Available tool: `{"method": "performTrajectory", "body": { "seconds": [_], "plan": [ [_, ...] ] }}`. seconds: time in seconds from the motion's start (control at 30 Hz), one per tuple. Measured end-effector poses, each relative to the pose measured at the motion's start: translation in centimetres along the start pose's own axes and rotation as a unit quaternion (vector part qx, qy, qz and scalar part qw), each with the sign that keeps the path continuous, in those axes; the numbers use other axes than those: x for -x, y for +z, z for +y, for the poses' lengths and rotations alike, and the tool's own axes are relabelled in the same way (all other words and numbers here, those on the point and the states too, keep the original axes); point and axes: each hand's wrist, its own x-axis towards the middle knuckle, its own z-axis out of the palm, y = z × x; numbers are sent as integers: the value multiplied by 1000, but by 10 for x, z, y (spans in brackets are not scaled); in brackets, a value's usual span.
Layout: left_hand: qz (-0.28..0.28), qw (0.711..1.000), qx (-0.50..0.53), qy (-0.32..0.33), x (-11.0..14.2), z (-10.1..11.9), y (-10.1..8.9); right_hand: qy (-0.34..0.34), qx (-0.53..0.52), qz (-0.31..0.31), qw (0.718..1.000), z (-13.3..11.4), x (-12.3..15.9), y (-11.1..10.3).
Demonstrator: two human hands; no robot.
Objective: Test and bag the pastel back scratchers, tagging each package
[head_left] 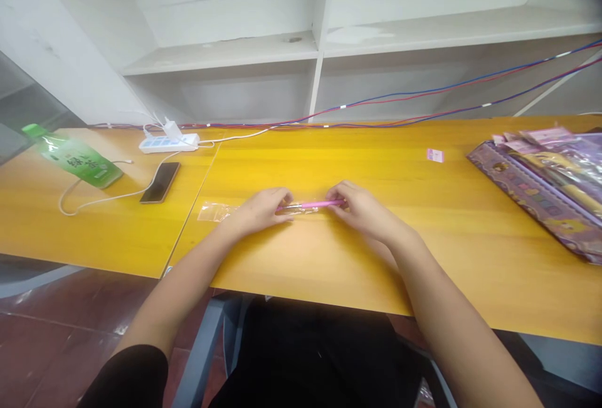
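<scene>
A slim pink pen-like stick (316,205) with a silvery section lies level between my hands, just over the tabletop; its exact kind I cannot make out. My right hand (361,207) pinches its right end between thumb and fingers. Around the other end, my left hand (264,209) has its fingers closed, gripping the stick together with a clear plastic sleeve. The flat part of the clear plastic sleeve (215,211) sticks out to the left of that hand and rests on the table. The stick's left tip is hidden by my left fingers.
On the yellow table (301,257), a purple patterned bag (527,198) with several plastic packets sits at right, near a small pink card (435,155). At left are a phone (160,182), a power strip (169,143) with cables and a tilted green bottle (78,156). White shelves (226,57) stand behind.
</scene>
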Motion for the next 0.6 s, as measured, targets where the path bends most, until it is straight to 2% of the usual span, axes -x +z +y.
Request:
{"method": "performTrajectory", "body": {
  "seconds": [0.13, 0.33, 0.6],
  "plan": [
    [12, 999, 35, -19, -2, -2, 0, 2, 4, 0, 1000, -1, 0, -2],
    [38, 999, 10, 0, -4, -6, 5, -12, -4, -4, 1000, -7, -1, -3],
    [57, 993, 99, 17, -6, 0, 15, -35, -35, -4, 999, -11, -3, 1]
  ]
}}
